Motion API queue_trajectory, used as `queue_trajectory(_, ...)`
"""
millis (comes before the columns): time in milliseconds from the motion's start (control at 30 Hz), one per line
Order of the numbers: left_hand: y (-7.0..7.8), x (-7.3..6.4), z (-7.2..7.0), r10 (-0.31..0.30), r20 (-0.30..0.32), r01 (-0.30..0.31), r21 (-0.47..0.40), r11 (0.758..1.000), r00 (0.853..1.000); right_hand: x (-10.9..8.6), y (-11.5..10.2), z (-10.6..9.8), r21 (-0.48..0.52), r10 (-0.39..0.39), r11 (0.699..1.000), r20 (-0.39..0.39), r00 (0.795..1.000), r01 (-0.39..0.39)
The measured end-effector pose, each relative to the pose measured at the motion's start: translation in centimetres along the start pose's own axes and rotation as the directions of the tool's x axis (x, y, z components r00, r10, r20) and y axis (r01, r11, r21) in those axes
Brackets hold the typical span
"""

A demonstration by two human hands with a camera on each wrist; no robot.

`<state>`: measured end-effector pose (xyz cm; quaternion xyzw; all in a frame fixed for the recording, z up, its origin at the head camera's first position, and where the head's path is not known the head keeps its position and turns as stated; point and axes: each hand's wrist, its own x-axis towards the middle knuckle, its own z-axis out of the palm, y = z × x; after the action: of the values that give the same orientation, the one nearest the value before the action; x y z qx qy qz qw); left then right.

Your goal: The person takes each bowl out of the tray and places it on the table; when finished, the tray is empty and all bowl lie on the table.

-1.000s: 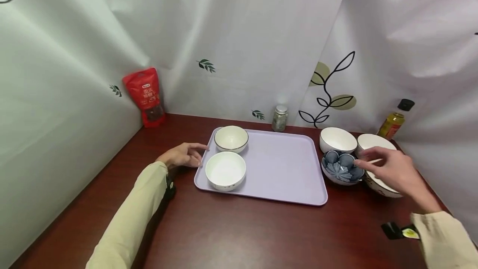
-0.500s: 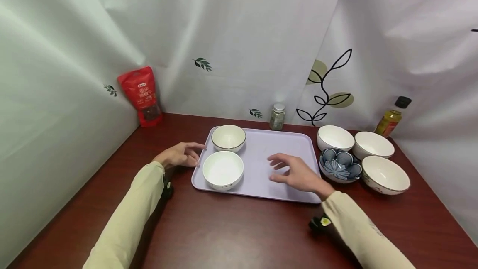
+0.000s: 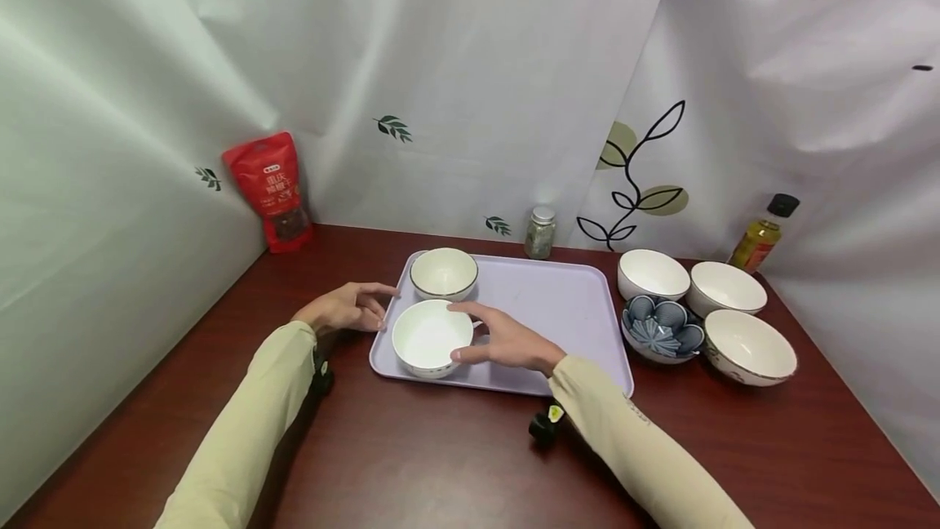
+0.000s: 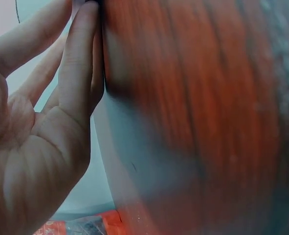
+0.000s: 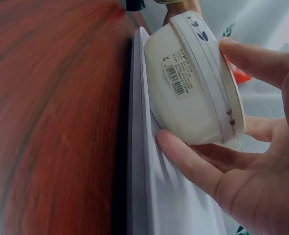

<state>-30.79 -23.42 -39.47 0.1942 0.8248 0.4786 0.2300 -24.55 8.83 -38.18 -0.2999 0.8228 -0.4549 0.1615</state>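
On the left part of the lilac tray (image 3: pixel 558 300) stand two white bowls, one behind the other. My right hand (image 3: pixel 503 337) reaches round the right side of the front bowl (image 3: pixel 429 337), thumb and fingers at its rim. The right wrist view shows that bowl's barcode label (image 5: pixel 177 73) and blue leaf pattern, with one fingertip (image 5: pixel 169 139) low on its side. At the tray's left edge rests my left hand (image 3: pixel 348 306), its fingers fairly straight and spread. The rear bowl (image 3: pixel 444 274) has a dark rim.
Right of the tray cluster several bowls, among them a blue-petalled one (image 3: pixel 661 331) and a large white one (image 3: pixel 751 347). Behind stand an oil bottle (image 3: pixel 760 239), a spice jar (image 3: pixel 540 233) and a red pouch (image 3: pixel 270 193). A white cloth (image 3: pixel 470 88) hangs at the back.
My right hand has moved left from the bowls on the right, across the tray, to the front white bowl. My left hand has stayed at the tray's left edge.
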Motion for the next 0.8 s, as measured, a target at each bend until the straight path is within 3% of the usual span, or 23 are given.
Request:
queue_trajectory(400,0.3,-0.1,0.1,-0.047,-0.022,0.047,-0.005,0.999,0.999,1.6,0.1,1.4,0.107,0.090,0.991,-0.064,0.994,-0.083)
queue_trajectory(800,0.1,0.0,0.0,-0.050,-0.021,0.050,0.005,0.999,0.999,2.0,0.5,1.5,0.119,0.049,0.992,-0.101,0.994,-0.037)
